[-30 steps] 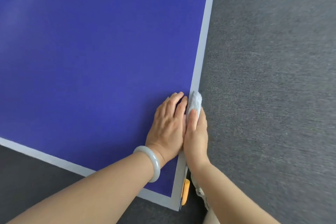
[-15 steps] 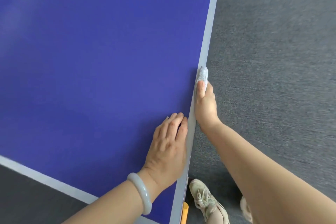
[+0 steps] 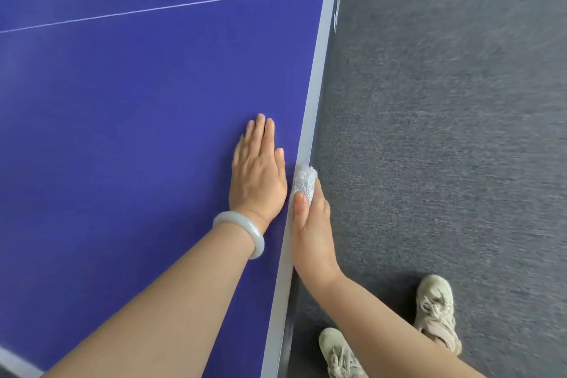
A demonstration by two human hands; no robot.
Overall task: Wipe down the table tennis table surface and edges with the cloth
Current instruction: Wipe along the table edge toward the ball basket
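The blue table tennis table (image 3: pixel 129 138) fills the left of the head view, with a pale grey border strip (image 3: pixel 316 70) along its right side edge. My right hand (image 3: pixel 311 233) grips a small white textured cloth (image 3: pixel 303 179) and presses it over that side edge, thumb on top of the strip and fingers wrapped down the side. My left hand (image 3: pixel 259 175) rests flat on the blue surface just left of the cloth, fingers straight and together. A pale bangle sits on my left wrist.
Dark grey carpet (image 3: pixel 445 132) covers the floor to the right of the table. My two light sneakers (image 3: pixel 435 310) stand on it close to the table edge at the bottom. A thin white line (image 3: pixel 159 9) crosses the blue surface farther away.
My right hand slid the cloth forward along the side edge. My left hand also moved up the surface and flattened its fingers. The view shifted forward along the table.
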